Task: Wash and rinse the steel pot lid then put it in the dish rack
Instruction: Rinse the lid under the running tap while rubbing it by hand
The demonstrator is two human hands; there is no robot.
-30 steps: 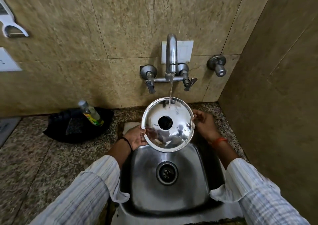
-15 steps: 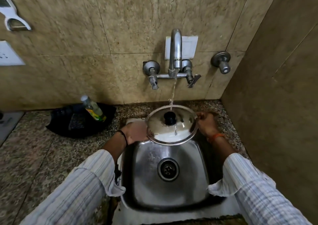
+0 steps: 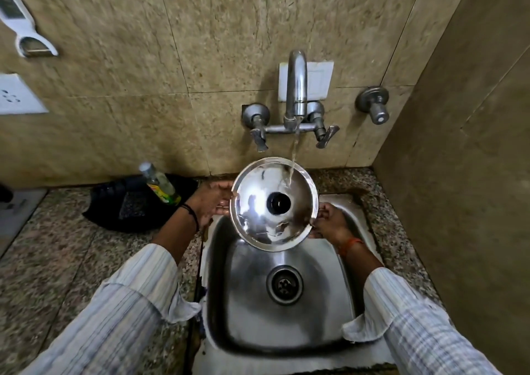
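The round steel pot lid [image 3: 258, 219] with a black knob at its centre is held over the back of the steel sink [image 3: 246, 303], tilted up so its top faces me. My left hand [image 3: 212, 205] grips its left rim and my right hand [image 3: 329, 222] grips its right rim. A stream of water from the wall tap [image 3: 295, 99] lands on the lid's upper right part. No dish rack is in view.
A black mat [image 3: 114, 211] with a small bottle [image 3: 160, 184] on it lies on the granite counter left of the sink. A tiled wall stands close on the right. A second valve [image 3: 374, 106] and a wall socket [image 3: 17, 95] are on the back wall.
The lid went from tilted toward me, to nearly flat under the stream, and is now tilted up facing me again. Both hands stayed on its rim.
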